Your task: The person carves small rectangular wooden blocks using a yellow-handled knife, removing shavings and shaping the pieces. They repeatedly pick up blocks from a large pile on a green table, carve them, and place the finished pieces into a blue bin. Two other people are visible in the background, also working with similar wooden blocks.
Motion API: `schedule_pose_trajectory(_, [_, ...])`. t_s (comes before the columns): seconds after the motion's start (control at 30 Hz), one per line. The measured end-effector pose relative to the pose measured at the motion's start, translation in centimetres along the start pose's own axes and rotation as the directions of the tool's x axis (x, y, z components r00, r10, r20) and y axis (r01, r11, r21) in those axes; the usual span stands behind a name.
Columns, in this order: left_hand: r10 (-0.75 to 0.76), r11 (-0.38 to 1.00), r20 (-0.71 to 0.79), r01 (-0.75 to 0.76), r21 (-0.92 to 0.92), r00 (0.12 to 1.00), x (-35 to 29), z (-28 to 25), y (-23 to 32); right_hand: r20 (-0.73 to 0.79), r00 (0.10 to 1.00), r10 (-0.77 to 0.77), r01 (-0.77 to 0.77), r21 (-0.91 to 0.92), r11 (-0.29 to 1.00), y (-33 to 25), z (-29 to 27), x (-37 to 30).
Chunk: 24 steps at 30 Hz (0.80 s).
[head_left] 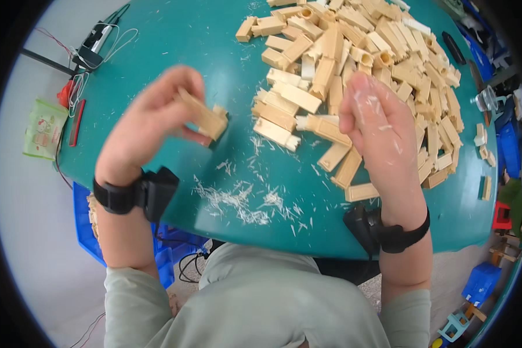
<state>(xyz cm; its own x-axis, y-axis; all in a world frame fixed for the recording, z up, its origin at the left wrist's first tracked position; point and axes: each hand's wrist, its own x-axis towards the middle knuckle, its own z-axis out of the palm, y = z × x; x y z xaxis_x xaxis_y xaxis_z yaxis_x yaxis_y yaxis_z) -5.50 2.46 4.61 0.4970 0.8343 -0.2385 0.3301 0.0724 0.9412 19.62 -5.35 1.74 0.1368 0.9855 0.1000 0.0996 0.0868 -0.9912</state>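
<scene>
While the left hand (165,104) pinches a beige block (206,119) between thumb and fingers, that block is held above the left part of the green tabletop (145,58), left of the pile (327,64) and well apart from it. Its long axis slants across the view, from an upper-left end tucked in against the fingers down to a lower-right end that sticks out past them, toward the pile side and slightly back toward the person. The block is elongated and straight-sided, pale tan like the pieces heaped nearby, and its free end is stepped, with a small knob standing up at the corner; blur softens its edges, so finer detail cannot be made out. The right hand (380,122) is over the near edge of the pile, fingers curled in and drawn close together, with white flakes stuck to its skin; whether it grips anything cannot be told. Just beside its fingertips, a loose piece (327,127) points away to the left and slightly up. Pale shavings (243,203) lie scattered on the tabletop between the forearms, and a black strap (119,197) circles the left wrist.
</scene>
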Motion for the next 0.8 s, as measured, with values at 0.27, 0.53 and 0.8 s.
schedule_pose_trajectory(0.27, [0.096, 0.947, -0.153, -0.043, 0.317, 0.984, 1.0, 1.1, -2.9, -0.068, 0.990, -0.124, 0.119, -0.068, 0.991, 0.9, -0.8, 0.6])
schedule_pose_trajectory(0.53, [0.230, 0.957, -0.085, -0.210, 0.198, 0.969, 0.9, 3.7, -0.8, 0.155, 0.985, -0.070, 0.093, -0.146, 0.985, -0.5, -1.6, -0.2])
schedule_pose_trajectory(0.8, [0.367, 0.908, -0.060, -0.372, -0.192, 0.928, 1.9, 8.5, -0.2, 0.279, 0.950, -0.137, 0.169, -0.094, 0.981, 0.0, -0.7, -1.1])
